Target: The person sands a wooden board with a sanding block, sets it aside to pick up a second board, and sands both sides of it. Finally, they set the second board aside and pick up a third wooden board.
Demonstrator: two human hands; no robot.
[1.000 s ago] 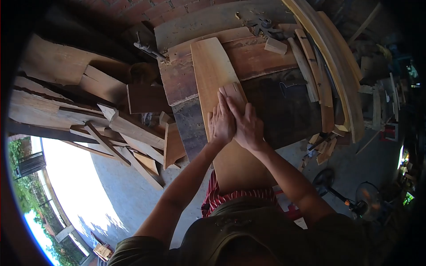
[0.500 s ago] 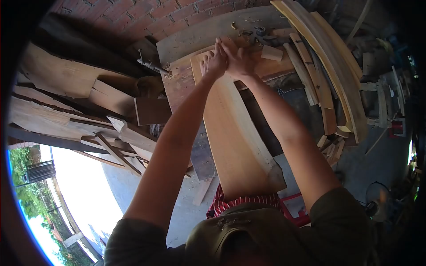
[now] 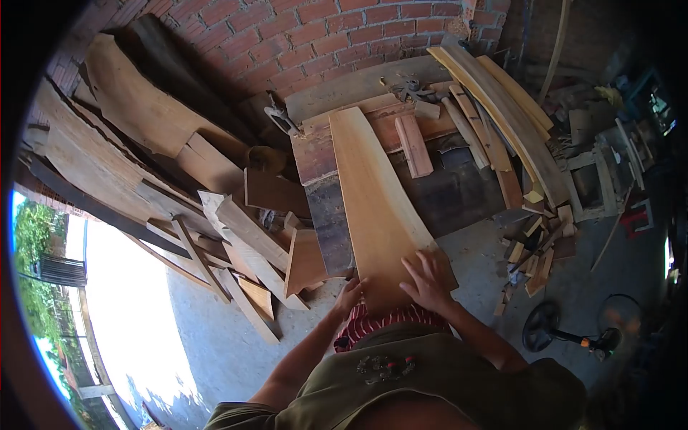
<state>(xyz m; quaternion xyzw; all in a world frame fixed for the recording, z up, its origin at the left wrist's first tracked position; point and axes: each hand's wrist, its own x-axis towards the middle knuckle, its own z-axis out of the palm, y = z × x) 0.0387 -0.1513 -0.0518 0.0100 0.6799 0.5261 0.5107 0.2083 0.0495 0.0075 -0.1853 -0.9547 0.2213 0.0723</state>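
A long, light-brown plank (image 3: 380,193) runs from the workbench toward my body, its near end against my striped red clothing. My left hand (image 3: 350,295) is closed on the plank's left edge near that end. Flat on top of the board, close to its near right corner, lies my right hand (image 3: 428,282) with the fingers spread. To the right of the plank, a reddish wooden block (image 3: 413,147) rests on the bench (image 3: 326,215).
Large slabs (image 3: 158,107) and offcuts lean in a pile at the left. Curved boards (image 3: 502,107) lie on the bench's right side. Wood scraps (image 3: 534,254) and a fan (image 3: 566,333) stand on the floor at right. A brick wall (image 3: 301,36) is behind.
Both hands have come back from the plank's far end to its near end and moved apart. The view has shifted, showing more wall and the reddish block beside the plank.
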